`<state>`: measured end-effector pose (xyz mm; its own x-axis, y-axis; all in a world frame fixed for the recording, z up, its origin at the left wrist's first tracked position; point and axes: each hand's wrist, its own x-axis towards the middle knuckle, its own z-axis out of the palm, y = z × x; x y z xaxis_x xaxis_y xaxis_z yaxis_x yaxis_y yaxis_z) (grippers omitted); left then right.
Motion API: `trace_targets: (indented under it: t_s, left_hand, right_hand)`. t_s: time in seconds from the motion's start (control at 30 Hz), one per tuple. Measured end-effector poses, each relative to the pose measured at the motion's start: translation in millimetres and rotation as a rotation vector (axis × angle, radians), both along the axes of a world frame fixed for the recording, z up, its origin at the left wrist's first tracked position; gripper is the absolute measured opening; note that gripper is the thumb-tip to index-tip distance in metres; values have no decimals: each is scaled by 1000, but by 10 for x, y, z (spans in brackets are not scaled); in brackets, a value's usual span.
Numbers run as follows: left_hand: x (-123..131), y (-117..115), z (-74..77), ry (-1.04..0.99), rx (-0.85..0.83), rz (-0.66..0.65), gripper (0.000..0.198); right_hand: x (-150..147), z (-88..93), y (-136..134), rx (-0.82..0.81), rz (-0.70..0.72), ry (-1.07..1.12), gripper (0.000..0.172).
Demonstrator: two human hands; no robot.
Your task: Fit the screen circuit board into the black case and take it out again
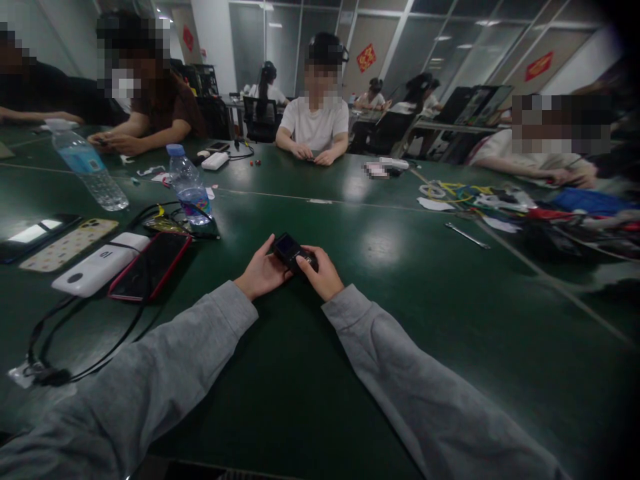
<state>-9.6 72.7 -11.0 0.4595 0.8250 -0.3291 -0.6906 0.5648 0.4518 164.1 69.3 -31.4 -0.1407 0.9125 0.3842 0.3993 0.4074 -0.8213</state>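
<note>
Between my two hands is a small black handheld device with a dark screen (289,248), tilted over the green table (295,373). My left hand (263,270) supports it from the left and below, thumb along its upper left edge. Around its right side closes my right hand (323,272), with the thumb on the lower front, where small buttons seem to be. The right fingers behind the device are partly hidden. Grey sleeves cover both my forearms.
Left of me lie a red-edged phone (153,267), a white power bank (100,263), a patterned phone case (70,245) and black cables (100,360). Two plastic bottles, one nearer (190,187) and one farther (90,167), stand beyond. A wrench (467,235) and tangled cables (460,193) lie right. Several people sit around.
</note>
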Motion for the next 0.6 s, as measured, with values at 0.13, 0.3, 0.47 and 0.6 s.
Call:
trace_targets:
  t_s: [0.13, 0.3, 0.47, 0.6]
  left_hand:
    - [-1, -1, 2, -11, 19, -32, 42]
    - [-3, 5, -10, -5, 38, -32, 44]
    - [6, -10, 10, -6, 23, -16, 43]
    - [8, -32, 45, -25, 6, -19, 43]
  right_hand:
    - [-12, 22, -53, 149, -24, -69, 54]
    - [-31, 1, -79, 278, 38, -312, 69]
    - [-28, 18, -86, 317, 20, -365, 67]
    - [-29, 80, -132, 342, -21, -312, 68]
